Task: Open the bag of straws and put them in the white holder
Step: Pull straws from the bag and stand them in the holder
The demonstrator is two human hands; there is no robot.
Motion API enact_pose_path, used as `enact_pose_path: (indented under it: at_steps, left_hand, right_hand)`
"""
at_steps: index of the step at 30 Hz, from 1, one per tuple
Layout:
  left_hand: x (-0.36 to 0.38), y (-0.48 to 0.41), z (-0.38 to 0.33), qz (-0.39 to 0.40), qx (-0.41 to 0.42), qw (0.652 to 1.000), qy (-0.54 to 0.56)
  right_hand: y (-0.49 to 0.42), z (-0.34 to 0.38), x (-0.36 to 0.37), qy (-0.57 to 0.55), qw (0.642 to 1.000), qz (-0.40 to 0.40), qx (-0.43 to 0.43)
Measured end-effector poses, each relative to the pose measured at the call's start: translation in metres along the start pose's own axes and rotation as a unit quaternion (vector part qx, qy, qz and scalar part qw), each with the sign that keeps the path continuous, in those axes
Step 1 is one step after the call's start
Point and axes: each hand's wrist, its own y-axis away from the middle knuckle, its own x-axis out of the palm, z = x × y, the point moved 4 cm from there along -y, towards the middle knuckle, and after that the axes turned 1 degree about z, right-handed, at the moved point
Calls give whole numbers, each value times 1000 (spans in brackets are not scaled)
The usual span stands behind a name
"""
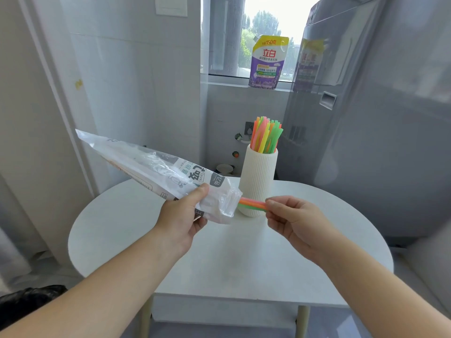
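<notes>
Straws, few pcs, stick out of bag mouth, above round white worktop. Left hand grips bag near its open end. Right hand pinches the straw ends w/ thumb and fingers. Behind them, white holder stands on worktop w/ coloured straws upright inside.

Straw bag: 1.
White holder: 1.
Straws standing in holder: roughly a dozen; the tips overlap too closely for a firm count.
Straws at bag mouth: three colours visible, probably 3.
Hands: 2, left hand and right hand.
Round table: 1.
Table legs in view: 2.
Detergent pouch: 1.
</notes>
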Motion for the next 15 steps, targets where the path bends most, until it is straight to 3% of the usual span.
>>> enact_pose_path:
  at_steps: [6, 15]
  left_hand:
    - [10, 4, 1, 16, -41, 996, 73]
    - [19, 14, 4, 16, -70, 991, 117]
  right_hand:
    - [5, 3, 16, -220, 975, 33, -6]
    - [6, -9, 49, -207, 976, 38, -53]
